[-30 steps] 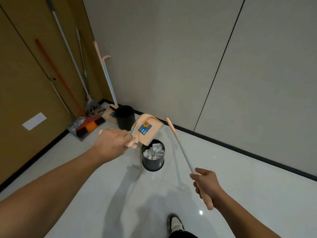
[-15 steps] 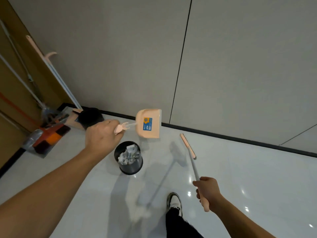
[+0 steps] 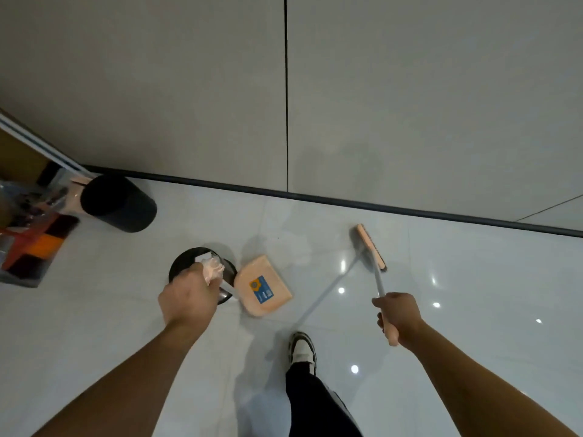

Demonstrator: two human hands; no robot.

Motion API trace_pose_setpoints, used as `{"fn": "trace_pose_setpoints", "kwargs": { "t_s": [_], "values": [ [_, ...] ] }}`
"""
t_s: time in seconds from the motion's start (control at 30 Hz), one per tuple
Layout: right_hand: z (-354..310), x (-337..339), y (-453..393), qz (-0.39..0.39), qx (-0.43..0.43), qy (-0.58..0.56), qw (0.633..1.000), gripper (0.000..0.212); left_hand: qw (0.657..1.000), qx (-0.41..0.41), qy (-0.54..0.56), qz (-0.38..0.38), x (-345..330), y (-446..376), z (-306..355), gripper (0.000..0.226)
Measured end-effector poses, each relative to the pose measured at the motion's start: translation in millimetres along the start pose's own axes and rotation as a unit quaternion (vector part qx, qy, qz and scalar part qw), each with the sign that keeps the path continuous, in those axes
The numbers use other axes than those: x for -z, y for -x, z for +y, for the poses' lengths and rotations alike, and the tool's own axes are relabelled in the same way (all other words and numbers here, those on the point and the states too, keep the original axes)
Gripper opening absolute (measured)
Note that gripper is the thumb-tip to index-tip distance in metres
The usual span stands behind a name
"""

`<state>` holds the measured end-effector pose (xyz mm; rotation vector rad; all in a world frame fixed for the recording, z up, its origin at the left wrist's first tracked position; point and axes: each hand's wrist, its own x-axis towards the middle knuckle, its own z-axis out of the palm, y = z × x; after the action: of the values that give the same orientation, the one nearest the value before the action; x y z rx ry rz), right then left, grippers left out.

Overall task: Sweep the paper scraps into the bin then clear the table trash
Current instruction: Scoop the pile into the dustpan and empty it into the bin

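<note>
A person stood on a glossy white tiled floor [image 3: 473,279] beside a grey panelled wall [image 3: 410,105], both hands occupied. The left hand [image 3: 186,296] had its fingers curled around the pale handle of one peach dustpan [image 3: 263,287], whose pan, marked with a blue label, hung low just to the right of a black bin [image 3: 181,266]. That bin stood close to the person's feet; the hand covered most of its mouth, so what lay inside could not be made out. A second black bin [image 3: 118,203] stood near the wall's dark baseboard at the left, well apart from the first. The right hand [image 3: 399,313] was clamped around the peach grip of one broom [image 3: 367,246], its thin shaft running up to a bristled head tilted above the floor. One black-and-white shoe [image 3: 302,348] and a dark trouser leg showed between the arms. Blurred cleaning tools [image 3: 34,244] in red and orange lay at the floor's left edge.
</note>
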<state>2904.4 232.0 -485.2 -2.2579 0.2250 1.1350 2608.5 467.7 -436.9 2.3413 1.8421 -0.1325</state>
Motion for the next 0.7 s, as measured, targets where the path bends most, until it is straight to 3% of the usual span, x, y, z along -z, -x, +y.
{"fn": "trace_pose_setpoints", "kwargs": {
  "t_s": [0.2,0.37,0.47,0.57,0.7],
  "values": [
    [-16.3,-35.0,-6.2,-0.082,0.026,0.098,0.991,0.002,0.998,0.061,0.009,-0.011,-6.7,-24.3,10.0,0.034],
    [-20.6,-68.0,-1.3,-0.13,0.083,0.245,0.957,0.003,0.997,0.071,0.001,-0.018,-7.7,-42.7,14.9,0.034],
    [-21.0,-71.6,6.1,-0.166,0.094,0.322,0.927,0.019,0.997,0.071,0.005,-0.019,-8.8,-48.7,18.4,0.031],
    [-16.5,-60.9,20.3,-0.194,0.074,0.327,0.922,0.021,0.999,0.052,0.013,-0.005,-10.3,-50.9,23.1,0.025],
    [-23.0,-25.7,42.5,-0.249,0.035,0.246,0.936,0.017,0.998,0.053,0.022,-0.015,-12.3,-51.8,26.3,0.024]
  ]
}}
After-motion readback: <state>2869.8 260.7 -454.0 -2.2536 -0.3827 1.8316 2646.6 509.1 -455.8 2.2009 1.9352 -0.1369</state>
